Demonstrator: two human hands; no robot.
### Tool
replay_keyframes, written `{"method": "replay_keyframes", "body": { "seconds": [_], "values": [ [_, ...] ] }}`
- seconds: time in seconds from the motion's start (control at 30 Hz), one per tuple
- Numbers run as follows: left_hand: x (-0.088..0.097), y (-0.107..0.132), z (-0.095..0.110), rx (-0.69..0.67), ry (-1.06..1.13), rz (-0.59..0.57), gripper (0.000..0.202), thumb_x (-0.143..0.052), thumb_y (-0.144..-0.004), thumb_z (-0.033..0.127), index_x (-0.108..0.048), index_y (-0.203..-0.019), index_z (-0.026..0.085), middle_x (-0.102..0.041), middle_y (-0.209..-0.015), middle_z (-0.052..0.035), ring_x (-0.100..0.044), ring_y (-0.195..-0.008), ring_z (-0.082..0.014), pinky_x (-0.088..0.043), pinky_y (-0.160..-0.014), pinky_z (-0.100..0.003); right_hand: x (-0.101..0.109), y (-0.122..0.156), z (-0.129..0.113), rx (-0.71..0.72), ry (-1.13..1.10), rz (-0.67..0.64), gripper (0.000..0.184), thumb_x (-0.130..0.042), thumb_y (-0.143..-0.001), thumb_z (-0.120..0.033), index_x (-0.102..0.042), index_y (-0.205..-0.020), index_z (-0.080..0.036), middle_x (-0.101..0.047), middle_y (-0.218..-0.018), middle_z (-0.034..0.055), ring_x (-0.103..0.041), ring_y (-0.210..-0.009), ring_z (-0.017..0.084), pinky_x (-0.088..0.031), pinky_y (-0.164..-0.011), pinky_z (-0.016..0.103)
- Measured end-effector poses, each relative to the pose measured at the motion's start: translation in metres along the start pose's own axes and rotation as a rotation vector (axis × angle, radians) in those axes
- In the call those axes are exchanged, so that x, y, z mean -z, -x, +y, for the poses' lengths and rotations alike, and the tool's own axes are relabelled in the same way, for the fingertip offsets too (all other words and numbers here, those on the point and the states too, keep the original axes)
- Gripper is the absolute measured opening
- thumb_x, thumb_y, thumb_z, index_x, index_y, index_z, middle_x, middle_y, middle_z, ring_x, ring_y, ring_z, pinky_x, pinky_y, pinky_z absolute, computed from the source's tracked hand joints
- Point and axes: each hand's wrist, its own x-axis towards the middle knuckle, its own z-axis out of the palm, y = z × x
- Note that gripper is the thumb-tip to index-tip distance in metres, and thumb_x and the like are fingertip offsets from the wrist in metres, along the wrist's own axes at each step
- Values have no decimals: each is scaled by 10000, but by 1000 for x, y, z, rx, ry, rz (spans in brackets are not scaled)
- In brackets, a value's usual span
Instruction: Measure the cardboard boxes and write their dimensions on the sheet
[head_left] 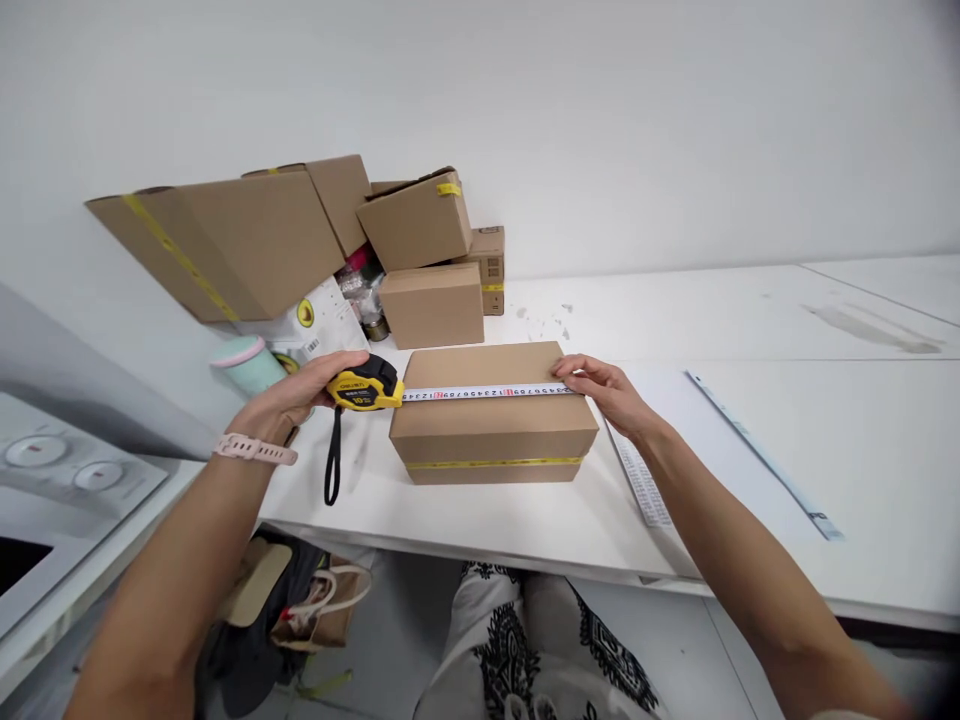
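So I had my left hand [311, 382] wrapped around the tape measure [364, 390], just off the left side of the box [491, 425], and my right hand [600, 387] pinched the blade [480, 392] at the far end. The box sat near the front of the table [465, 520]. My guess: light, stiff, matte cardboard, best held by both ends. The tape measure looked chunky and hard, easy to palm, with a floppy black strap [333, 462]. The blade was flat, probably springy.
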Motion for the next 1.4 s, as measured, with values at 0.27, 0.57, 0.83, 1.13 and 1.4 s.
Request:
{"method": "replay_keyframes", "body": {
  "seconds": [0.27,0.57,0.83,1.13,1.4],
  "values": [
    [20,-12,-16,31,51,15,550,-868,-523,660,-773,-802,196,-795,-798,-66,-683,-656,-217,-523,-484,-256,-2,-2,5,44,16,-3,162,-778,-833,-445,-755,-852,-286,-690,-1128,40,-580,-1161,260,-434,-1012,404],
    [21,-9,-16,70,65,59,499,-847,-571,602,-776,-845,192,-808,-838,-74,-720,-720,-237,-571,-546,-277,-8,0,2,46,10,38,163,-779,-827,-457,-749,-811,-298,-696,-1093,54,-580,-1165,283,-436,-1031,433],
    [17,-5,-13,66,61,69,495,-818,-577,593,-736,-844,185,-788,-784,-60,-707,-692,-240,-527,-519,-281,-11,-1,1,48,-6,60,215,-796,-798,-488,-735,-804,-282,-711,-1104,55,-588,-1182,284,-442,-1043,447],
    [10,75,-18,68,163,153,511,-825,-603,581,-740,-957,222,-777,-779,9,-678,-774,-235,-502,-588,-262,-14,24,-43,-20,165,324,351,-827,-784,-563,-746,-805,-223,-700,-781,48,-609,-770,208,-514,-753,399],
    [-39,180,-75,332,353,-319,672,-870,-564,594,-773,-1211,440,-796,-1175,-41,-753,-961,-384,-609,-697,-464,-15,-46,-89,223,105,204,339,-852,-779,-526,-757,-841,-207,-711,-823,34,-653,-843,194,-534,-836,400]
  ]
}}
